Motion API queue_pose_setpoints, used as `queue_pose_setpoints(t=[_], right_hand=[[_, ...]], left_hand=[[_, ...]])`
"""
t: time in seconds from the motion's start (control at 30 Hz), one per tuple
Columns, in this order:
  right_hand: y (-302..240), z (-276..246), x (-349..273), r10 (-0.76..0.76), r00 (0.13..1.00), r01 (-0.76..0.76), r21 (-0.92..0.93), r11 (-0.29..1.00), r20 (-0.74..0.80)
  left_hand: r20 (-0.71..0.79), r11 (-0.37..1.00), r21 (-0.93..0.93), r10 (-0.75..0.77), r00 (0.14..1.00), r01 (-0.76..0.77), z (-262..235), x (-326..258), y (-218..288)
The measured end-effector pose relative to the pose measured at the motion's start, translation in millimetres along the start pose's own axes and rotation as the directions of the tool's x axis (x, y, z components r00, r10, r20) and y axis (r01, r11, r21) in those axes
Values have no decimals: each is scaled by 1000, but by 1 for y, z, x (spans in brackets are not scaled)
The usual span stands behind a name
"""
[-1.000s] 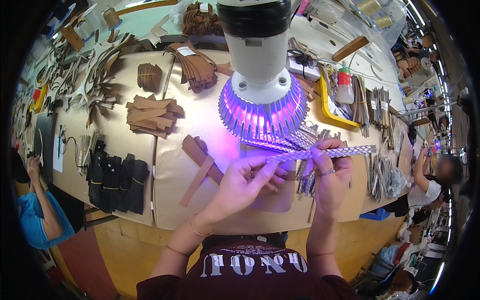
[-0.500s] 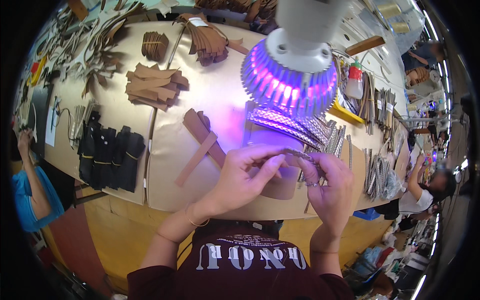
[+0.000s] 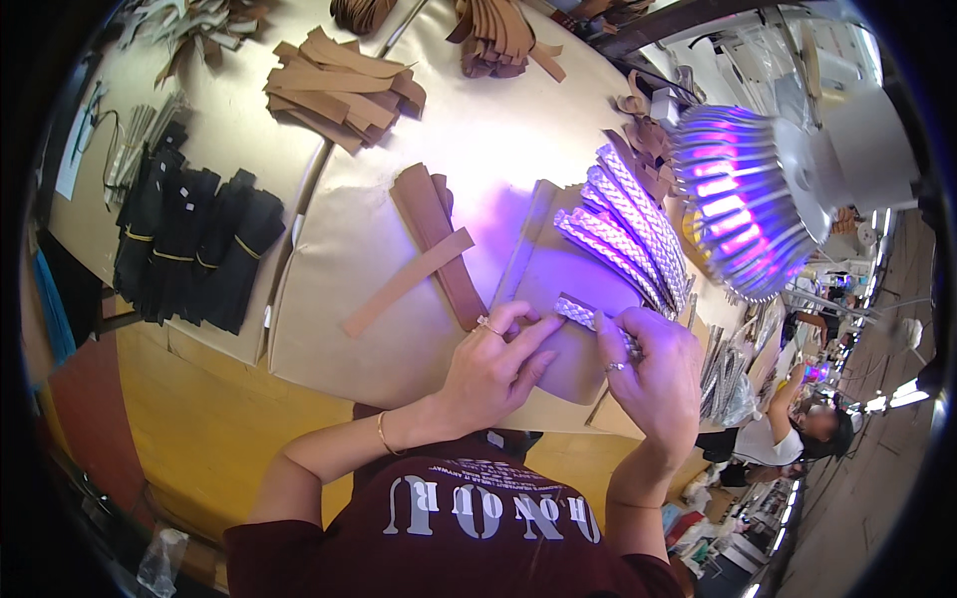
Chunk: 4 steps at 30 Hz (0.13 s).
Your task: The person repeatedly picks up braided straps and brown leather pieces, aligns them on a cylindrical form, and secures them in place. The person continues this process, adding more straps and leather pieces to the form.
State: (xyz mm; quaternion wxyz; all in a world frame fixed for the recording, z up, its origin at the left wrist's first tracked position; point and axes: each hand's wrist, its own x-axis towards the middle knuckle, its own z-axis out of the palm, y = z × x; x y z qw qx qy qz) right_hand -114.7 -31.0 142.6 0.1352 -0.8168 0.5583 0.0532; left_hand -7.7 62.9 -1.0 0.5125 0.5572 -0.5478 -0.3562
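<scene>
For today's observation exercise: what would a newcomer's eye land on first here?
First, the glowing purple lamp hanging at upper right over the table. Below it, the left hand and right hand pinch a silver braided strip. More braided strips fan out just beyond.

— What do I have on the counter (image 3: 239, 120) away from the work?

— I see black strap bundles (image 3: 189, 249) at the left, a heap of tan strips (image 3: 339, 90) above, and two brown strips (image 3: 429, 254) crossed near the middle.

— And to the right?

— I see a lamp (image 3: 748, 199) glowing purple, and a seated person (image 3: 797, 429) beyond the counter's edge.
</scene>
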Motion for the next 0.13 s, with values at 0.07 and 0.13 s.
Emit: queue_pose_setpoints(t=[0.07, 0.13], right_hand=[[-2, 5, 5, 5, 1000, -5, -11, 1000, 19], [-2, 10, 9, 11, 998, -9, -34, 999, 55]], left_hand=[[25, 1000, 7, -4, 1000, 4, -1, 0, -1], [58, 1000, 3, -11, 998, 11, -3, 1, -1]])
